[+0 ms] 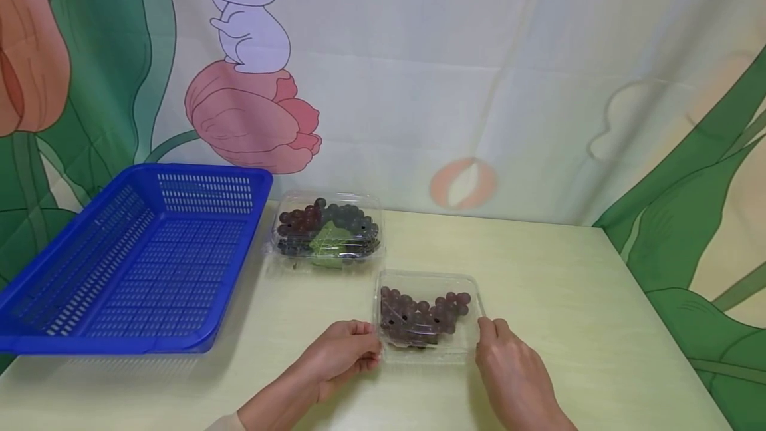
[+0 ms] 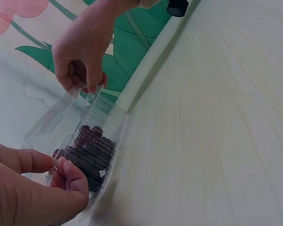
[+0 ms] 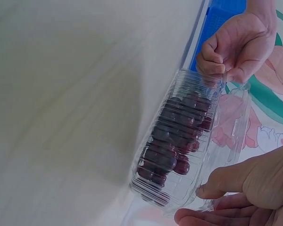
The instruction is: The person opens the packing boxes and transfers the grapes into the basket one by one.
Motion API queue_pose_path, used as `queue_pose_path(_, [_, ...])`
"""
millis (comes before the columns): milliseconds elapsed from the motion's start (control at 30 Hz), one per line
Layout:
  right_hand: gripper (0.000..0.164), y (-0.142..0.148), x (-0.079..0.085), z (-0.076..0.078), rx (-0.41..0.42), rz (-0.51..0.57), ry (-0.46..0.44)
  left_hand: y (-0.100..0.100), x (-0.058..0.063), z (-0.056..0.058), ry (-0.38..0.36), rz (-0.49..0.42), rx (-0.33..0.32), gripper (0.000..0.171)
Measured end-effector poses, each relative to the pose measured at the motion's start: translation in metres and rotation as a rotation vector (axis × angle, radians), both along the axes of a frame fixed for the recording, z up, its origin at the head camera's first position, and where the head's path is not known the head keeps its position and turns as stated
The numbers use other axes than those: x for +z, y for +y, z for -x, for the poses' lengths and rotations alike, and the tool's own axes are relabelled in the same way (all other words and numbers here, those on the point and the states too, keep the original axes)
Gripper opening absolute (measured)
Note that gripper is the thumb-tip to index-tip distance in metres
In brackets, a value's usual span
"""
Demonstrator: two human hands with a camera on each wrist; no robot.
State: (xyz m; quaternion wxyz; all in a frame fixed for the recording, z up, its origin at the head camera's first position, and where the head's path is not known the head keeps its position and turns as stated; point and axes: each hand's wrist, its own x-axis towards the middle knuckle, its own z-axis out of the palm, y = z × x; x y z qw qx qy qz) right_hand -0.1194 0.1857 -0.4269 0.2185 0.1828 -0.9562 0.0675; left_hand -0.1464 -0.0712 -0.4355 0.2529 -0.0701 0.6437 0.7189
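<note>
A clear plastic clamshell box of dark red grapes is between my two hands near the front of the table. My left hand pinches the rim at its left side, thumb and curled fingertips on the plastic. At the opposite side my right hand grips the edge. The lid stands a little apart from the ribbed base in the right wrist view. Both the left hand and the right hand show at the box's ends there.
Behind and left stands a second clear clamshell box with dark grapes and a green leaf. A large blue plastic basket sits at the left of the pale table. A printed cloth hangs along the back.
</note>
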Motion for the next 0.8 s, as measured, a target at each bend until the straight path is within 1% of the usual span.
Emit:
queue_pose_path(467, [0.032,0.002,0.004,0.0,-0.006,-0.02,-0.024,0.002,0.0,0.0,0.008,-0.007,0.009,0.022])
queue_pose_path(633, [0.032,0.003,0.008,-0.001,-0.006,-0.028,-0.037,0.001,-0.003,0.001,0.013,-0.006,0.011,0.025])
queue_pose_path(800, [0.03,0.004,0.012,-0.002,-0.016,-0.044,-0.057,0.001,-0.005,0.002,0.017,-0.01,0.008,0.024])
